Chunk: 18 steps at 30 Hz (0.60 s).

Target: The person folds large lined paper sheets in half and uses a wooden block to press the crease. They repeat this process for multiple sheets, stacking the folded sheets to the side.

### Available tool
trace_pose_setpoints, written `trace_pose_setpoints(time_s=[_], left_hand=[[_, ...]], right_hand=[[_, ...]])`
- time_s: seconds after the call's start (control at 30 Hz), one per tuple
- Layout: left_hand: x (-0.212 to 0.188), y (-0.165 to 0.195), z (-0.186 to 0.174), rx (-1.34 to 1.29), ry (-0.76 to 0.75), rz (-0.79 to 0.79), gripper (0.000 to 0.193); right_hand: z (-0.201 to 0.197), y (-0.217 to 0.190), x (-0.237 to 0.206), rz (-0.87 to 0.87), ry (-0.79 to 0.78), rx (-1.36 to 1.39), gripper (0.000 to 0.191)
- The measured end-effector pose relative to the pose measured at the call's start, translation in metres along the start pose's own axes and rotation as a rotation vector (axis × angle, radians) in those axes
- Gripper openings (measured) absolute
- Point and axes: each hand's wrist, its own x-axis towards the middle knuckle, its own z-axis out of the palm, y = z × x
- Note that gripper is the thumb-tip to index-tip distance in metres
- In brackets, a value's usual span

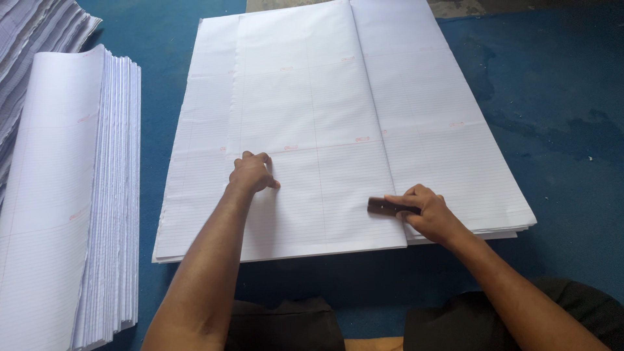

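From the head view, a large folded sheet of ruled white paper [299, 130] lies on top of a flat stack of ruled sheets [455, 143], which rests on a blue floor [559, 97]. The folded sheet covers the left part of the stack, and its folded edge runs as a line from the far middle down toward the near right.

The left hand [252, 174] rests on the folded sheet near its middle, fingers curled loosely under, knuckles and fingertips pressing the paper flat; its grip is nearly closed but has hold of nothing.

The right hand [429, 213] sits at the near end of the folded edge, fingers closed around a small dark flat tool [387, 207], a creasing block by its look. The tool lies flat on the paper, its free end pointing left, right beside the fold line.

To the left, well apart from the hands, a tall pile of folded ruled sheets [71, 195] stands with its layered edges facing the working stack. Behind it, at the far left corner, another loose heap of paper [32, 32] shows its edges.

At the near edge of the view, the person's dark clothing [286, 325] shows under both forearms.
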Motion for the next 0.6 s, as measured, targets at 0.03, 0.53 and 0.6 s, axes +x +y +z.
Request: trace_pose_setpoints(time_s=[0.03,0.53,0.6], left_hand=[[0.000,0.000,0.000,0.000,-0.002,0.007,0.078],[-0.001,-0.001,0.002,-0.003,-0.002,0.012,0.078],[-0.001,-0.001,0.002,0.000,-0.006,0.004,0.078]], right_hand=[[0.000,0.000,0.002,0.024,0.015,0.005,0.044],[-0.010,-0.021,0.054,0.209,0.138,0.040,0.046],[-0.009,-0.020,0.062,0.217,0.164,0.045,0.047]])
